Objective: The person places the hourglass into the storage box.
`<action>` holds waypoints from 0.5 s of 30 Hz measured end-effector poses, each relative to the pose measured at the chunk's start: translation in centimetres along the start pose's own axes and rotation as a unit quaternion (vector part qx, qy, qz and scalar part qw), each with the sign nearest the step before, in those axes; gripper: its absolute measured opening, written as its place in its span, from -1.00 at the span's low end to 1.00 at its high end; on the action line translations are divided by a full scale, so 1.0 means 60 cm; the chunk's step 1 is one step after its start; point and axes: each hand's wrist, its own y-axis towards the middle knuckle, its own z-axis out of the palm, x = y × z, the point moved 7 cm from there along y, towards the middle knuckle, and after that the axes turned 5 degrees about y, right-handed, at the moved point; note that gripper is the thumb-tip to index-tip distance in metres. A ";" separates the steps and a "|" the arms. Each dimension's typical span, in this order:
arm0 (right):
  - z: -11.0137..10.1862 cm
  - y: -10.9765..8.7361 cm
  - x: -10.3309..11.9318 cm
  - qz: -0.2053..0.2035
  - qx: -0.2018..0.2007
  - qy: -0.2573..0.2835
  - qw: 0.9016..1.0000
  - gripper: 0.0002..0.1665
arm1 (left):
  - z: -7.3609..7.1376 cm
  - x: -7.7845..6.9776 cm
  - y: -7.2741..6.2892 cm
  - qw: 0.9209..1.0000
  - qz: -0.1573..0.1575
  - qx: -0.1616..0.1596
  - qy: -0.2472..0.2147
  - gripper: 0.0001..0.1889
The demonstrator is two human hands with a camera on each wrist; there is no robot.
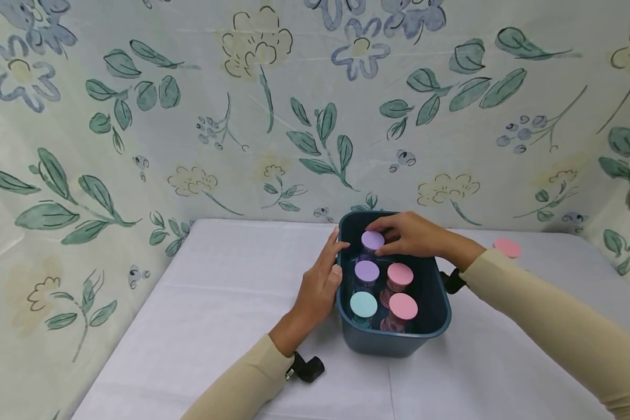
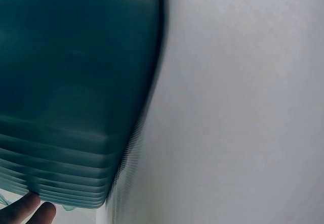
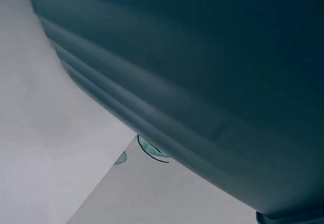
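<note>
A dark blue plastic bin point(image 1: 394, 345) stands on the white-covered table. In the head view my right hand point(image 1: 415, 234) reaches over its right rim and pinches a small jar with a purple lid point(image 1: 373, 240) near the far left corner. My left hand point(image 1: 317, 289) rests along the bin's left side, fingers fairly straight and thumb at the rim. Inside the bin stand another purple-lidded jar point(image 1: 366, 272), two pink-lidded jars point(image 1: 402, 306) and a teal-lidded jar point(image 1: 364, 305). In the left wrist view two fingertips point(image 2: 43, 214) touch the bin's ribbed wall; the right wrist view shows its outside only.
Behind my right forearm, on the right part of the table point(image 1: 199, 303), sits another pink lid point(image 1: 506, 248), its lower part hidden by the sleeve. A flower-printed curtain point(image 1: 262, 116) hangs along the table's back edge and left side.
</note>
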 end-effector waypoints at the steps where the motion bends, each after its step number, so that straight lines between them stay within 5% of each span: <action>1: 0.000 0.001 0.001 -0.002 0.002 -0.002 1.000 -0.40 | 0.000 0.000 0.000 1.000 0.001 0.000 0.000 -0.50; 15: 0.000 0.011 0.001 -0.002 0.041 -0.009 0.999 -0.44 | 0.001 0.002 0.001 1.000 0.000 0.002 -0.004 -0.51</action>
